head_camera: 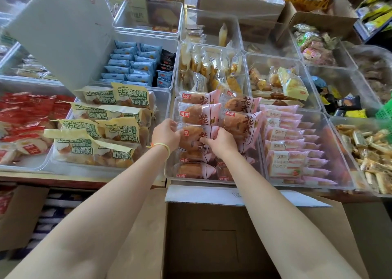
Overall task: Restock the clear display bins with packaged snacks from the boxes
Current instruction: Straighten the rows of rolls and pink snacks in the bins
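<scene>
My left hand (pixel 166 134) and right hand (pixel 219 141) both pinch one pink bread packet (pixel 192 139), fingers curled round its edges, over the clear bin (pixel 169 173) full of the same packets. Just below my wrists I see an open cardboard box (pixel 212 236); left of my left hand lie yellow-green packets (pixel 101 128).

Two hands (pixel 167 133); one open cardboard box (pixel 233 236).

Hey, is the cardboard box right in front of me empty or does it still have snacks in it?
Empty, as far as shown: the cardboard box is open, with only bare brown walls and bottom visible. Its nearest part is out of frame.
</scene>
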`<move>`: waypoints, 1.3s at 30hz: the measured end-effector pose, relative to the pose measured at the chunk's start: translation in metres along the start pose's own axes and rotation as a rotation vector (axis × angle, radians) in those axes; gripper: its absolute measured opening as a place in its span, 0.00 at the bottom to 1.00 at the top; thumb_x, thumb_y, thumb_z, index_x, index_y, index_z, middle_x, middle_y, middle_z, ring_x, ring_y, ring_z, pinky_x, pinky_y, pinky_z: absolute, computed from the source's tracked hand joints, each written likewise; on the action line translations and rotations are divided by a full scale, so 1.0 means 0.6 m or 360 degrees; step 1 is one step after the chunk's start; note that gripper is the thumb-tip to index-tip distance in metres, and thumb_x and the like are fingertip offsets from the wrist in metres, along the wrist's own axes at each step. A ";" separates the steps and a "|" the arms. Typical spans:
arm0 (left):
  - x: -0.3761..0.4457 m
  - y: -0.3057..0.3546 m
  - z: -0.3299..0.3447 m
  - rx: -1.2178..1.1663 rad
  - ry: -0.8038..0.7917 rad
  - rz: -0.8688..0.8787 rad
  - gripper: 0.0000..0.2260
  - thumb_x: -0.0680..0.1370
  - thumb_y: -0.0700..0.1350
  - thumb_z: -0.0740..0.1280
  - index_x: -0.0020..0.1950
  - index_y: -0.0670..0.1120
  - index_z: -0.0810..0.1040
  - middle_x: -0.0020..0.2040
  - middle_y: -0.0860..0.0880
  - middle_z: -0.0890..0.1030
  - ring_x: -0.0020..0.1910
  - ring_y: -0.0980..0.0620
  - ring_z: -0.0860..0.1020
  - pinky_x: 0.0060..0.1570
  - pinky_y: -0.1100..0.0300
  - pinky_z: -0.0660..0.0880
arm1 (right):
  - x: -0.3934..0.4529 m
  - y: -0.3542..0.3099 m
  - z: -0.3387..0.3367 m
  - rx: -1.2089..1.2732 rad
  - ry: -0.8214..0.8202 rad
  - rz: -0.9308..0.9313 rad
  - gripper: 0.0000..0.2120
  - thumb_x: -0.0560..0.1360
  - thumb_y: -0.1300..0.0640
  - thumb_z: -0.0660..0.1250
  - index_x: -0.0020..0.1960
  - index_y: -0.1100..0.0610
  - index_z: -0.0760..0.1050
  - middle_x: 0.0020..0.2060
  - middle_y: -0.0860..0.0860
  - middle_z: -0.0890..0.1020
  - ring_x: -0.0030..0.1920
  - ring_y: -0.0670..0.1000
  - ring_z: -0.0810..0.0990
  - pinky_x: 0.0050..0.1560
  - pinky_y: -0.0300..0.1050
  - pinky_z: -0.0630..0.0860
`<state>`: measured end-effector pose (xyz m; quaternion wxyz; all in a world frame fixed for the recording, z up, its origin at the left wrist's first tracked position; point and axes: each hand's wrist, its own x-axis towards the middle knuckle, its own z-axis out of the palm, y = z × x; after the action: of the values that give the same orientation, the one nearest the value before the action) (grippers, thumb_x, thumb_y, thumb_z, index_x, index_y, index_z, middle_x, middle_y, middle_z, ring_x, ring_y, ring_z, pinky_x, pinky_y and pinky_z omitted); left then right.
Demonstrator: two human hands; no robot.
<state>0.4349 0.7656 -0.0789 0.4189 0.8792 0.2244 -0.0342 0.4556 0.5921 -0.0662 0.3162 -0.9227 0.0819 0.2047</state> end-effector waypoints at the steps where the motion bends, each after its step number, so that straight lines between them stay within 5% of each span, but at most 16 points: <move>1: -0.002 0.000 -0.001 -0.0012 -0.0015 0.0001 0.16 0.77 0.49 0.71 0.62 0.44 0.76 0.55 0.47 0.81 0.53 0.48 0.78 0.55 0.55 0.74 | -0.004 -0.002 -0.006 -0.0068 0.0041 -0.0024 0.22 0.72 0.42 0.75 0.52 0.55 0.70 0.47 0.51 0.81 0.47 0.55 0.81 0.45 0.52 0.79; 4: -0.011 0.001 -0.003 -0.0125 -0.0048 0.0081 0.19 0.77 0.47 0.71 0.66 0.45 0.73 0.56 0.46 0.79 0.52 0.50 0.77 0.52 0.58 0.74 | -0.012 -0.021 -0.033 -0.0258 0.0353 -0.0304 0.31 0.73 0.42 0.74 0.66 0.57 0.65 0.56 0.54 0.78 0.52 0.55 0.79 0.42 0.47 0.75; 7: -0.014 0.009 -0.003 -0.0222 -0.0012 0.0143 0.27 0.76 0.45 0.71 0.72 0.46 0.66 0.61 0.46 0.77 0.58 0.49 0.76 0.56 0.59 0.73 | 0.005 -0.058 -0.051 -0.0497 0.0608 -0.0668 0.29 0.76 0.45 0.71 0.70 0.56 0.65 0.66 0.57 0.71 0.64 0.57 0.72 0.56 0.50 0.74; 11: -0.006 0.024 -0.002 -0.0312 -0.0104 0.0234 0.40 0.73 0.47 0.74 0.79 0.50 0.55 0.73 0.47 0.67 0.71 0.49 0.68 0.65 0.58 0.66 | 0.046 -0.082 -0.033 -0.0842 0.0225 -0.0652 0.28 0.78 0.44 0.68 0.75 0.46 0.65 0.72 0.56 0.68 0.72 0.61 0.64 0.71 0.59 0.65; 18: -0.001 0.015 0.003 -0.0275 -0.0175 0.0356 0.46 0.72 0.48 0.74 0.81 0.53 0.48 0.78 0.45 0.58 0.75 0.49 0.60 0.73 0.53 0.61 | 0.075 -0.070 -0.007 -0.0600 0.0118 -0.0655 0.22 0.79 0.48 0.67 0.73 0.42 0.71 0.65 0.52 0.73 0.69 0.58 0.64 0.64 0.57 0.71; 23: 0.004 0.023 0.012 0.1086 -0.0036 0.0646 0.30 0.80 0.60 0.54 0.80 0.54 0.51 0.81 0.47 0.42 0.79 0.44 0.41 0.76 0.40 0.45 | 0.088 -0.081 -0.015 -0.1136 0.0041 -0.0667 0.23 0.81 0.39 0.60 0.75 0.37 0.65 0.71 0.53 0.69 0.74 0.59 0.61 0.73 0.62 0.58; 27: -0.007 0.032 0.024 0.1333 -0.0056 0.0941 0.34 0.77 0.58 0.35 0.81 0.45 0.45 0.81 0.43 0.44 0.79 0.44 0.39 0.75 0.40 0.37 | 0.061 -0.065 -0.015 -0.1052 0.0337 -0.0881 0.23 0.85 0.50 0.48 0.79 0.54 0.61 0.79 0.56 0.60 0.80 0.58 0.50 0.78 0.61 0.42; 30: -0.014 0.023 0.038 0.1313 -0.0125 0.1148 0.39 0.75 0.65 0.40 0.81 0.44 0.43 0.81 0.42 0.44 0.79 0.43 0.39 0.76 0.44 0.35 | 0.048 -0.036 -0.012 -0.0838 0.0577 -0.0883 0.23 0.85 0.56 0.49 0.78 0.61 0.62 0.78 0.57 0.63 0.80 0.56 0.54 0.79 0.56 0.42; 33: -0.004 0.020 0.055 0.1448 -0.0209 0.1151 0.50 0.71 0.76 0.45 0.80 0.42 0.39 0.80 0.40 0.39 0.78 0.40 0.37 0.76 0.43 0.37 | 0.059 -0.015 -0.007 -0.0887 0.0406 -0.0735 0.25 0.85 0.52 0.46 0.81 0.59 0.56 0.80 0.55 0.57 0.81 0.54 0.50 0.79 0.56 0.41; 39: 0.040 0.032 0.070 0.1543 -0.0190 0.1098 0.55 0.69 0.77 0.55 0.79 0.42 0.35 0.79 0.38 0.37 0.78 0.38 0.35 0.76 0.42 0.36 | 0.092 -0.032 -0.026 -0.0846 0.0354 -0.0742 0.26 0.86 0.49 0.44 0.82 0.55 0.51 0.81 0.51 0.51 0.81 0.51 0.45 0.79 0.55 0.39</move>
<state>0.4700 0.7322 -0.0981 -0.0313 0.9888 -0.1393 -0.0441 0.5161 0.5963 -0.0680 0.0929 -0.9831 -0.1528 0.0398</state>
